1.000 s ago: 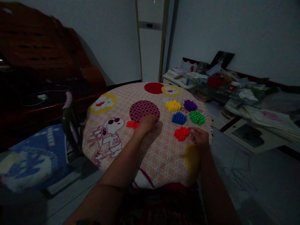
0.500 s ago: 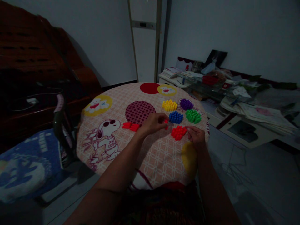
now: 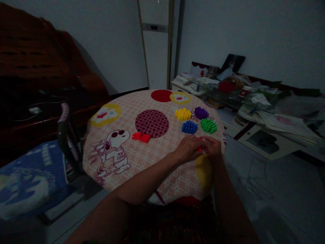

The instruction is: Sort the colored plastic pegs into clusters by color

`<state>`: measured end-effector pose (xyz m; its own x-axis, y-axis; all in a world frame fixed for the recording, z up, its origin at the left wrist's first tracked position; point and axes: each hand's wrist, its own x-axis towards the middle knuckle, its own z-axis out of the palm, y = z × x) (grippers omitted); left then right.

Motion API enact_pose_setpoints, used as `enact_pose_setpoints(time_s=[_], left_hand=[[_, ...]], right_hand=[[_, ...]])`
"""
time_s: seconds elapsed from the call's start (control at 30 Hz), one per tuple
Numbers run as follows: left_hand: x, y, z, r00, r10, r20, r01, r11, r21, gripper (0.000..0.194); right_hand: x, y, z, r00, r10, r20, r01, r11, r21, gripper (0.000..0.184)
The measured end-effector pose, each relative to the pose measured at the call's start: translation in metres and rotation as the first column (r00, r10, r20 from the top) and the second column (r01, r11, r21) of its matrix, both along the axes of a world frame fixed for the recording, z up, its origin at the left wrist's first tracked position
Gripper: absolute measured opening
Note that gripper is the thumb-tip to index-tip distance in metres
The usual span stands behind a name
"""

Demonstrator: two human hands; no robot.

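My left hand (image 3: 188,149) and my right hand (image 3: 212,147) meet at the right front of the round table. Their fingers curl around red peg-like pieces (image 3: 200,148), which show only in part between them. Just behind the hands stands a cluster of blue peg-like pieces (image 3: 189,127). Further back are yellow ones (image 3: 183,114) and purple ones (image 3: 201,113), with green ones (image 3: 208,125) nearer my right hand. Two flat red pieces (image 3: 141,137) lie to the left, apart from both hands.
A patterned cloth (image 3: 157,166) covers the table. To the left stands a chair with a blue cushion (image 3: 38,179), near a wooden bench (image 3: 83,81). Beyond the table's right edge is a low cabinet (image 3: 264,139) piled with papers, bags and a red bowl (image 3: 226,87).
My left hand has moved right, carrying a small red piece, from beside the blue cluster to the red cluster at my right hand. The hands now mostly cover the red cluster.
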<state>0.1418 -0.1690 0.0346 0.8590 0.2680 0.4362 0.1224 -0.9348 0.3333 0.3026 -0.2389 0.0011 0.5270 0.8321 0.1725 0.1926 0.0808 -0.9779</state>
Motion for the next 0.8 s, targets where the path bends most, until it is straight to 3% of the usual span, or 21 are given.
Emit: enact_pose_setpoints(time_s=[0.37, 0.53, 0.7, 0.8], left_hand=[[0.001, 0.007, -0.01, 0.999, 0.003, -0.046, -0.001, 0.999, 0.042, 0.017], [-0.004, 0.004, -0.002, 1.0, 0.01, 0.021, -0.01, 1.0, 0.019, 0.024], [-0.036, 0.033, 0.027, 0.973, 0.228, 0.031, -0.225, 0.97, -0.093, 0.022], [-0.078, 0.065, 0.046, 0.875, 0.437, -0.209, -0.467, 0.876, -0.124, 0.02]], right_hand=[[0.0, 0.001, 0.002, 1.0, -0.008, 0.023, 0.008, 1.0, 0.001, 0.044], [0.002, 0.0, -0.003, 1.0, 0.007, 0.015, -0.007, 1.0, 0.008, 0.043], [0.003, 0.0, -0.003, 1.0, -0.008, 0.016, 0.008, 1.0, 0.003, 0.043], [0.002, 0.0, -0.002, 1.0, -0.002, 0.004, 0.002, 1.0, 0.0, 0.042]])
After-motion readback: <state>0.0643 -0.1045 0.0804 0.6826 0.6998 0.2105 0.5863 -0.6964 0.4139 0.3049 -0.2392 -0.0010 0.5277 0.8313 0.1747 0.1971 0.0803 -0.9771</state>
